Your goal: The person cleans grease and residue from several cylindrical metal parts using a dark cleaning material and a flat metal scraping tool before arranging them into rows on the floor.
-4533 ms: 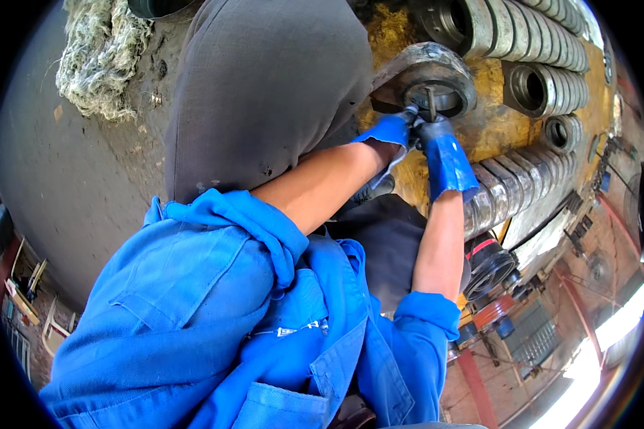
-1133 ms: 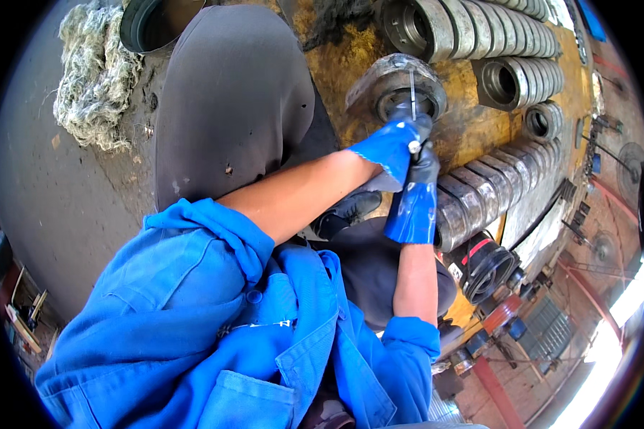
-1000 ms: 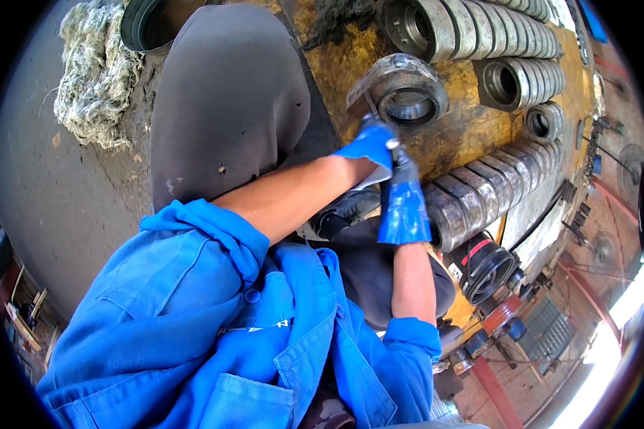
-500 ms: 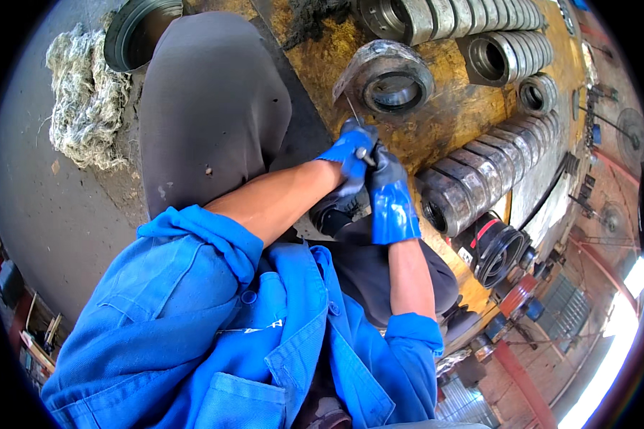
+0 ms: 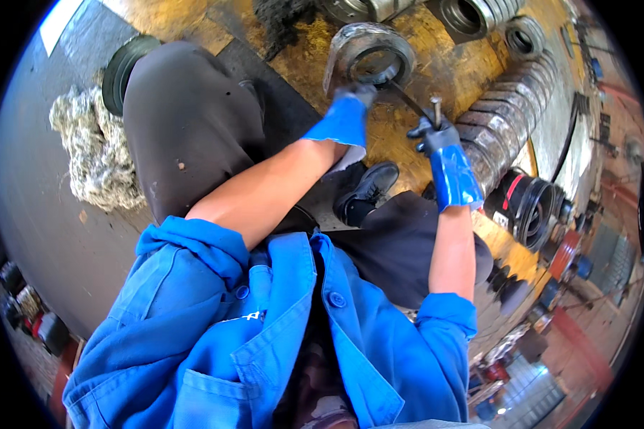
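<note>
A thick metal ring (image 5: 338, 60), with clear wrap-like film around its outside, stands on the stained yellow-brown work surface ahead of me. At its near edge is my left hand (image 5: 350, 113) in a blue glove with dark fingers. Motion smears those fingers, so their grip does not show. To the right, my gloved right hand (image 5: 440, 139) is closed around a tool with a thin dark blade (image 5: 408, 99). A bolt-like metal end (image 5: 436, 107) sticks up from this hand. The blade slants toward the ring's opening; whether its tip touches is unclear.
A row of metal rings (image 5: 504, 107) lies to the right, with a single ring (image 5: 524, 37) beyond. Black coiled bands (image 5: 533, 211) sit nearer. A heap of pale fibre waste (image 5: 96, 146) and a dark round container (image 5: 122, 68) lie left of my knee (image 5: 193, 121).
My hands have parted: the right has moved right with the tool, and the left has reached the ring's near edge. The blade now slants toward the ring. The whole view has shifted.
</note>
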Available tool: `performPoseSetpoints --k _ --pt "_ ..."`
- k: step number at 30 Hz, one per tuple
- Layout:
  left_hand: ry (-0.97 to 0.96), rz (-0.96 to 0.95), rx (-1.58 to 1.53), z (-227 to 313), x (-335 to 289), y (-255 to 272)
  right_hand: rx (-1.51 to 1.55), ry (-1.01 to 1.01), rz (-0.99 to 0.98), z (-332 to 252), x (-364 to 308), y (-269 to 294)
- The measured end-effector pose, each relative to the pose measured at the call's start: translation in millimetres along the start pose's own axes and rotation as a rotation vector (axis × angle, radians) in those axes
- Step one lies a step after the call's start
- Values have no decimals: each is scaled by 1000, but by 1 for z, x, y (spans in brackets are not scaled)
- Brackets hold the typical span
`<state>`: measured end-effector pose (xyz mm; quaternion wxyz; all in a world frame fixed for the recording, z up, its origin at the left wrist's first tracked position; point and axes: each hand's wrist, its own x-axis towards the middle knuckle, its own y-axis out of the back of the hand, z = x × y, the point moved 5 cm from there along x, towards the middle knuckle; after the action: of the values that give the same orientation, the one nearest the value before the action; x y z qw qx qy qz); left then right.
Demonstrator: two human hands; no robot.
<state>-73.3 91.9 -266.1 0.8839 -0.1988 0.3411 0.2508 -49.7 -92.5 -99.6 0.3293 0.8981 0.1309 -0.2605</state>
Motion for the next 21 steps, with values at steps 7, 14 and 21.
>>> performPoseSetpoints --k 7,14,21 --pt "-389 -464 -340 171 -104 -7 -117 -32 75 19 -6 56" --pt "-520 -704 -340 345 -112 15 -359 -11 327 75 24 53" --pt "-405 -306 -195 363 -71 23 -38 -243 255 93 -34 -80"
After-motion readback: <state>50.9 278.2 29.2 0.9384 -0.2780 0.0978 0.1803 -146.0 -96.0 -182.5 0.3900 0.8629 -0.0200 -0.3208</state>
